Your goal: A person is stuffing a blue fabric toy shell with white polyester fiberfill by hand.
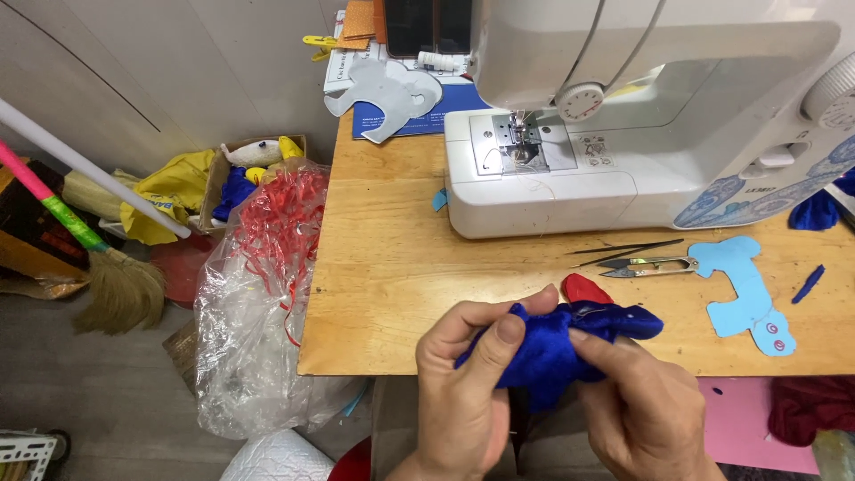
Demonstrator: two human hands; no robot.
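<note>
Head view looks down on both hands working a blue fabric piece (pixel 557 343) just off the near edge of the wooden table (pixel 383 276). The left hand (pixel 463 383) is closed on the fabric's left end, thumb on top and fingers curled under. The right hand (pixel 637 401) pinches the right part, fingertips pressed into the cloth. The piece looks like a small sewn shape, bunched and puffy, with a narrow end pointing right toward a red scrap (pixel 583 287) that lies at the table's near edge, partly behind the cloth.

Judging from the grip, the hands are kneading or turning the sewn shape, pushing its seams out. Carrying on calls for a firm hold with one hand while the other works the cloth from inside or along the seam; the fabric looks slippery and soft.

On the table, toward the right edge, lie thread snips (pixel 650 264), dark tweezers (pixel 628 250) and a light blue paper pattern (pixel 744 294). The sewing machine (pixel 641 116) stands along the far edge, with a grey pattern (pixel 383 93) at the far left corner. A plastic bag (pixel 258 312) with red strands hangs off the left edge, and a broom (pixel 89 240) leans further left.

The fabric's underside and both palms are hidden. The machine's right end is cut off, and whether the piece has an opening cannot be made out.
</note>
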